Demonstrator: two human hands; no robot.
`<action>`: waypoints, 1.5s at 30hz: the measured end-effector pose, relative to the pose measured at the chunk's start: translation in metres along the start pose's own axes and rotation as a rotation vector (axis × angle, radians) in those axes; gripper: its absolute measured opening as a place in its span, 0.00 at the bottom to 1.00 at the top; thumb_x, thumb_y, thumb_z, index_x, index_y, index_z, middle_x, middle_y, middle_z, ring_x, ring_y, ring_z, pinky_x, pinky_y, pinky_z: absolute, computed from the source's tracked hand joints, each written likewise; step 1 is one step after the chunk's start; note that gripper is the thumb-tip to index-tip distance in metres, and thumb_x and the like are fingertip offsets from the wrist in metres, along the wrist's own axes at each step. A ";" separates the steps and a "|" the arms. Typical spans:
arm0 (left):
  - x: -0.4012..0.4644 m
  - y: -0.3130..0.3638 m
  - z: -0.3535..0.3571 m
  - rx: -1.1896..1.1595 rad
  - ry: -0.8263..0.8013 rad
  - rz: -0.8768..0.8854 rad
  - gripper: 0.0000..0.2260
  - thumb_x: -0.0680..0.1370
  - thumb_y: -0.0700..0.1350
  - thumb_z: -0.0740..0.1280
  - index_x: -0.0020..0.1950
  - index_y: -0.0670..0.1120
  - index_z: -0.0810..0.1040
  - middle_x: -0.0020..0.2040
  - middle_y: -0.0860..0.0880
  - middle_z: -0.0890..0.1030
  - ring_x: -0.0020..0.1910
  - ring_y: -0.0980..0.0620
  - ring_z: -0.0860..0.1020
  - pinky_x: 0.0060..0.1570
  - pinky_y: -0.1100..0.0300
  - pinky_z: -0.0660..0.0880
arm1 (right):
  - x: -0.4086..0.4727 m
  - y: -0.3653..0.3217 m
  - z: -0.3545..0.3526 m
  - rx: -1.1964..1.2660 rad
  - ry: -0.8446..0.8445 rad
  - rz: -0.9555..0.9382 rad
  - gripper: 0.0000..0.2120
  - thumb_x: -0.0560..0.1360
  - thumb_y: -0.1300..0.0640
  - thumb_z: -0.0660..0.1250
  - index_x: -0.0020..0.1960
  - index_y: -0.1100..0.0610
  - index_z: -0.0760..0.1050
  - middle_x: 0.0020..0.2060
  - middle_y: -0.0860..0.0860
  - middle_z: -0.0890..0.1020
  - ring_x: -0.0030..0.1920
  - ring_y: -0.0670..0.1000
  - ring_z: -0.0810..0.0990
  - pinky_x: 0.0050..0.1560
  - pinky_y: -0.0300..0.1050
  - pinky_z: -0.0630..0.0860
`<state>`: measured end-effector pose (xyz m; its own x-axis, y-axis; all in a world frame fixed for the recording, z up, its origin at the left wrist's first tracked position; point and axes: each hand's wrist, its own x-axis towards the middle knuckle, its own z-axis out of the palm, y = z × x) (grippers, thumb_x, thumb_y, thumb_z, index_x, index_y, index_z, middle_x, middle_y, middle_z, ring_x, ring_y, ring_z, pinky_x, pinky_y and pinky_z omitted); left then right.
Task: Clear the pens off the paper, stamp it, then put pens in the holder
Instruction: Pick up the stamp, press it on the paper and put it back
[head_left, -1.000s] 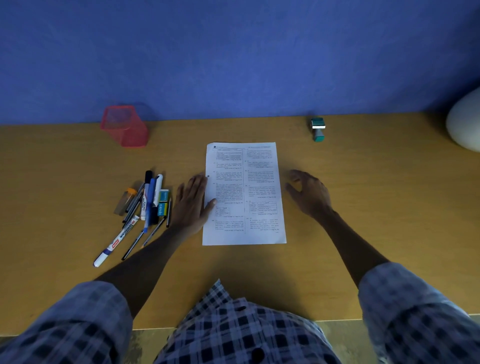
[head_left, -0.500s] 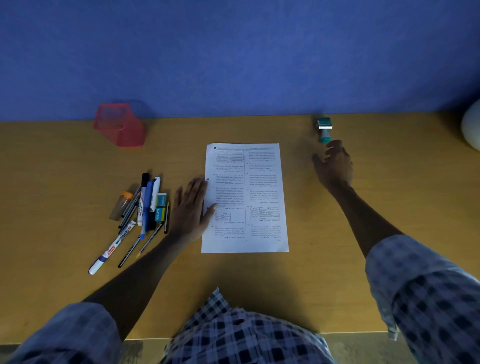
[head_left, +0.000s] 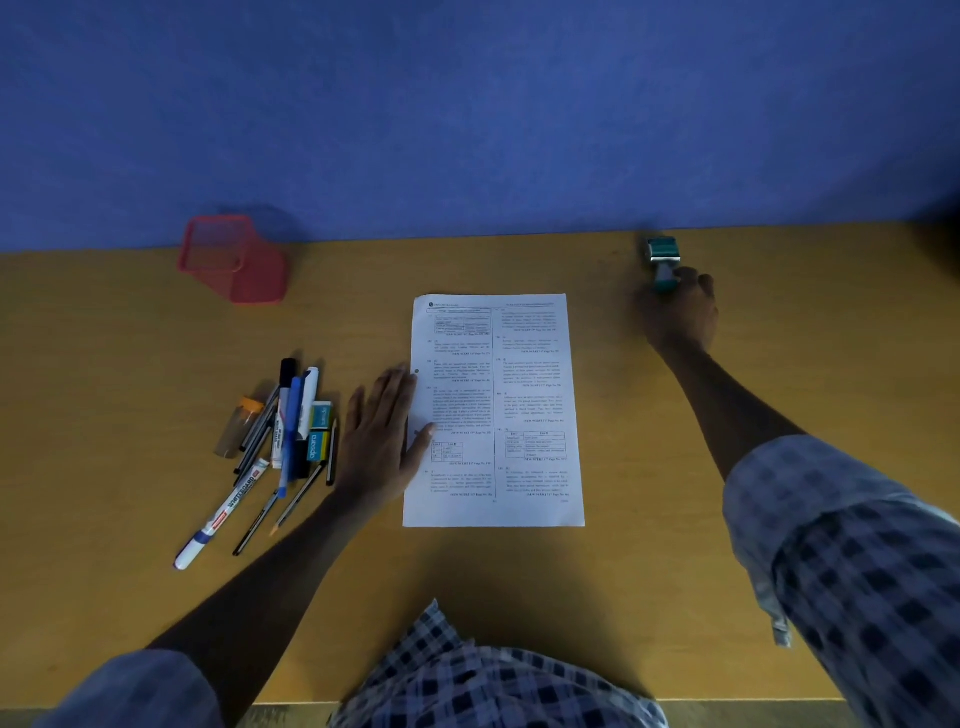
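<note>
A printed white paper (head_left: 493, 410) lies flat in the middle of the wooden desk. My left hand (head_left: 382, 441) rests flat at its left edge, with the thumb on the sheet. Left of that hand sits a pile of pens (head_left: 280, 441), markers and erasers. A red mesh holder (head_left: 234, 260) stands at the back left by the wall. At the back right is a teal stamp (head_left: 662, 252). My right hand (head_left: 683, 312) reaches it, fingers curled round its near end.
The blue wall (head_left: 467, 130) runs right behind the desk. The desk's front edge (head_left: 701, 699) is close to my body. My checked sleeves fill the lower corners.
My right hand has travelled from beside the paper to the back right and closed on the stamp. My left hand has stayed at the paper's edge.
</note>
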<state>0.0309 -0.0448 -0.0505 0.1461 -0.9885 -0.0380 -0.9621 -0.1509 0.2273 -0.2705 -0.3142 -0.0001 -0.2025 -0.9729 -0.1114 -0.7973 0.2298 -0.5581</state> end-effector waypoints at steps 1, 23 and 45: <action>0.000 0.000 0.000 -0.001 -0.002 -0.003 0.31 0.81 0.62 0.50 0.79 0.48 0.52 0.80 0.48 0.55 0.79 0.50 0.51 0.77 0.45 0.50 | 0.001 0.000 0.002 -0.008 0.009 -0.002 0.23 0.76 0.52 0.63 0.69 0.60 0.70 0.64 0.60 0.73 0.62 0.63 0.74 0.58 0.55 0.73; -0.001 0.005 0.000 0.005 0.001 -0.011 0.31 0.81 0.62 0.50 0.79 0.48 0.53 0.80 0.48 0.56 0.79 0.49 0.53 0.76 0.46 0.49 | -0.043 0.005 -0.028 0.447 0.148 -0.226 0.15 0.82 0.54 0.58 0.62 0.61 0.75 0.48 0.57 0.82 0.45 0.52 0.78 0.41 0.42 0.70; 0.000 -0.002 0.005 -0.019 0.027 0.002 0.31 0.81 0.63 0.47 0.79 0.49 0.51 0.80 0.49 0.55 0.79 0.50 0.52 0.77 0.46 0.49 | -0.139 -0.035 -0.100 1.548 -0.366 0.247 0.13 0.83 0.54 0.51 0.43 0.54 0.70 0.29 0.47 0.66 0.30 0.46 0.64 0.30 0.38 0.63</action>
<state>0.0311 -0.0444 -0.0561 0.1504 -0.9886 -0.0109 -0.9578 -0.1484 0.2461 -0.2712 -0.1846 0.1177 0.0881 -0.9230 -0.3746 0.5907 0.3512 -0.7264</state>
